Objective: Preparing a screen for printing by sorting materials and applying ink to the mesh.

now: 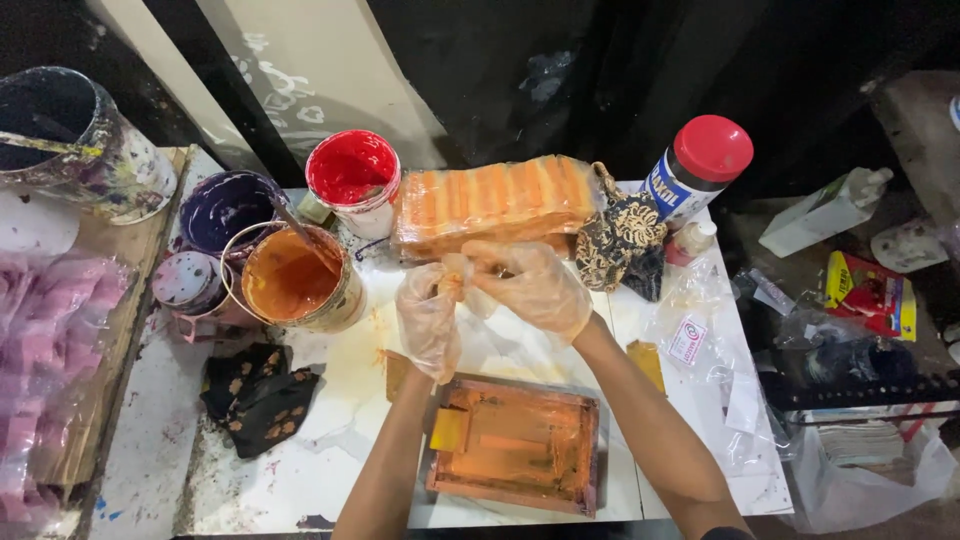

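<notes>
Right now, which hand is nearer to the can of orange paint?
Left. The left hand is just right of the orange paint can, while the right hand lies farther right, beyond the left hand.

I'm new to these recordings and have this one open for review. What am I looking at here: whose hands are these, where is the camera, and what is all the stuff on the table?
There is no machine here: a person works with two hands, each in a thin clear plastic glove. The single picture comes from a camera on that person's head, looking down.

The left hand and right hand meet above the white table; the fingertips pinch something small and orange between them, too small to identify.

Below the hands lies a wooden printing frame smeared with orange ink. Behind them sits an orange stack wrapped in clear plastic. To the left stand open pots: orange paint, red paint and purple paint. A dark patterned cloth lies near the left edge, and a red-capped spray can stands at the right.
</notes>
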